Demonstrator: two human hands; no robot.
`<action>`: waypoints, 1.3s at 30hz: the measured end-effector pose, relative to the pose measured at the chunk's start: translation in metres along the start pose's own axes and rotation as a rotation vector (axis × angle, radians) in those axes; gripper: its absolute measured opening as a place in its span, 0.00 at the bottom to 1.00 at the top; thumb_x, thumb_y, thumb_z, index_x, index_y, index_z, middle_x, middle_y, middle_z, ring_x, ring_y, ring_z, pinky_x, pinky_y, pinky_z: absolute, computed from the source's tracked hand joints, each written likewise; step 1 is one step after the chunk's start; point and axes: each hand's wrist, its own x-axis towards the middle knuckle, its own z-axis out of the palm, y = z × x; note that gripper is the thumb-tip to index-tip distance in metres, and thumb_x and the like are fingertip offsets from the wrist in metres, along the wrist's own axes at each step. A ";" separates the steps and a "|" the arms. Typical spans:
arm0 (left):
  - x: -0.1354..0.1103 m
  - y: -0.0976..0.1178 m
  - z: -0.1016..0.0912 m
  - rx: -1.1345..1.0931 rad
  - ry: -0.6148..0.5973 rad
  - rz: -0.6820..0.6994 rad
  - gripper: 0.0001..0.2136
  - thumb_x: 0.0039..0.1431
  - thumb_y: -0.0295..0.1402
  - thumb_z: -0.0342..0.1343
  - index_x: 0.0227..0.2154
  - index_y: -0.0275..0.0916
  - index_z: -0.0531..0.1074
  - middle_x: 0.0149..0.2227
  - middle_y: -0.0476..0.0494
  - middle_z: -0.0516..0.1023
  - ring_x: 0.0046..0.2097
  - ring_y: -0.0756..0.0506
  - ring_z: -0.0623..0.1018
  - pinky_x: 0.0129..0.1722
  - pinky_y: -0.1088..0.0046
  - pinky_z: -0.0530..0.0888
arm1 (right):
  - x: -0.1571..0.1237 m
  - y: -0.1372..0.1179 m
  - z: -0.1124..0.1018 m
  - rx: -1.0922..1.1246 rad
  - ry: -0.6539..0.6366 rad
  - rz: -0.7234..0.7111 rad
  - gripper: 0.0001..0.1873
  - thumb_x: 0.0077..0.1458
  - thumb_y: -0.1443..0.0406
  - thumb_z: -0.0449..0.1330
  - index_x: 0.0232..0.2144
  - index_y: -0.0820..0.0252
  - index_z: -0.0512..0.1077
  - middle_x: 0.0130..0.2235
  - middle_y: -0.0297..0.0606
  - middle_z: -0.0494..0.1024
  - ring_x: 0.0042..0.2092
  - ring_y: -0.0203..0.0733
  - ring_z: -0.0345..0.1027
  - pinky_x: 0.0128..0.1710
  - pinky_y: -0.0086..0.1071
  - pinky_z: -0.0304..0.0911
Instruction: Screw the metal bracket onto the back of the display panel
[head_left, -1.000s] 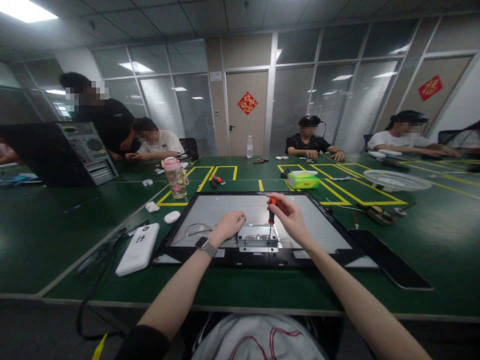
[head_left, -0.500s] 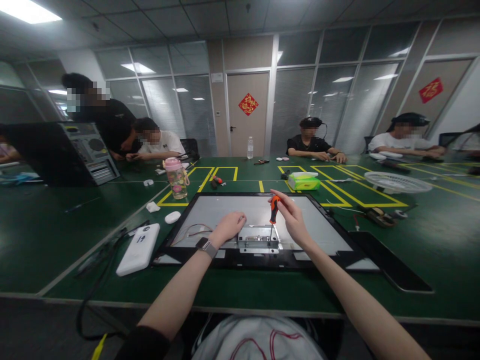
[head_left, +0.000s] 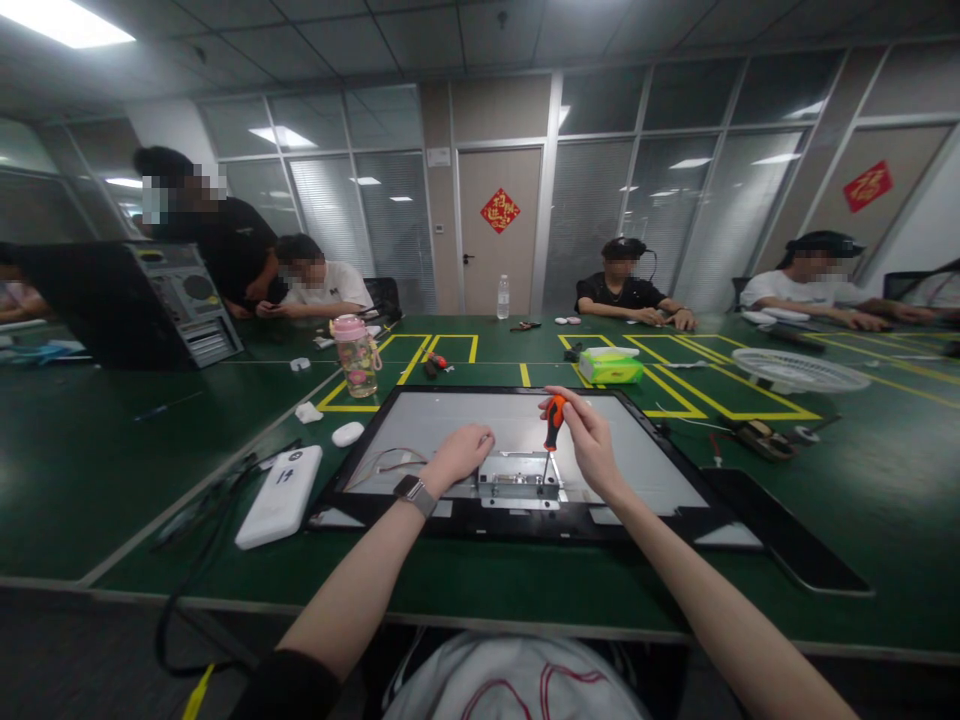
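Observation:
An orange and black screwdriver [head_left: 555, 424] is in my right hand [head_left: 589, 435], its fingers closed about the handle. The shaft slants down, and its tip meets the right end of a silver metal bracket [head_left: 517, 490]. That bracket lies on the back of a flat display panel [head_left: 420, 420] with a black frame, flat on the table. My left hand [head_left: 459, 455], with a watch on the wrist, is curled at the bracket's upper left corner; its fingertips are partly hidden, so what they hold does not show. Thin wires [head_left: 394, 462] run across the panel left of it.
Left of the panel are a white power bank [head_left: 279, 498], a white case [head_left: 347, 434] and a pink-lidded bottle [head_left: 356, 355]. A dark phone-like slab [head_left: 787, 530] lies right. Beyond are a green tissue pack [head_left: 611, 366], a computer case [head_left: 135, 305] and several people.
The screwdriver's handle leans slightly more to the right, and my right hand has shifted a little with it. My left hand stays at the bracket. The whole view has moved slightly.

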 end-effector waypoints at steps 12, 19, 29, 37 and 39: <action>-0.001 0.004 -0.002 0.003 -0.008 -0.004 0.14 0.65 0.33 0.42 0.38 0.37 0.74 0.40 0.40 0.78 0.43 0.43 0.76 0.44 0.70 0.70 | 0.000 0.003 0.000 0.000 -0.013 -0.003 0.16 0.62 0.60 0.51 0.49 0.55 0.71 0.37 0.38 0.77 0.38 0.42 0.71 0.42 0.39 0.66; -0.001 0.004 -0.003 -0.023 -0.004 0.000 0.15 0.65 0.33 0.42 0.38 0.37 0.74 0.41 0.40 0.78 0.43 0.43 0.76 0.44 0.70 0.70 | -0.002 0.003 0.002 -0.070 -0.059 -0.024 0.17 0.62 0.59 0.51 0.51 0.54 0.67 0.43 0.41 0.75 0.41 0.41 0.70 0.45 0.39 0.66; -0.001 0.005 -0.004 -0.002 -0.010 0.000 0.15 0.65 0.33 0.42 0.38 0.37 0.74 0.41 0.40 0.78 0.43 0.43 0.75 0.45 0.69 0.70 | -0.002 0.013 0.003 -0.190 -0.046 -0.113 0.15 0.56 0.62 0.59 0.47 0.53 0.67 0.41 0.37 0.68 0.39 0.39 0.65 0.45 0.38 0.64; -0.001 0.005 -0.004 -0.005 -0.009 0.000 0.14 0.65 0.33 0.42 0.38 0.37 0.74 0.40 0.40 0.78 0.43 0.43 0.75 0.45 0.70 0.70 | -0.005 0.003 0.000 -0.096 -0.065 -0.046 0.14 0.62 0.60 0.51 0.48 0.54 0.69 0.42 0.39 0.72 0.41 0.41 0.68 0.45 0.39 0.64; 0.000 0.004 -0.003 0.002 -0.009 -0.003 0.14 0.64 0.33 0.42 0.38 0.37 0.74 0.40 0.40 0.78 0.43 0.43 0.75 0.44 0.69 0.70 | -0.005 0.003 0.001 -0.052 -0.087 -0.022 0.16 0.63 0.60 0.50 0.51 0.55 0.68 0.43 0.40 0.74 0.40 0.42 0.69 0.45 0.40 0.65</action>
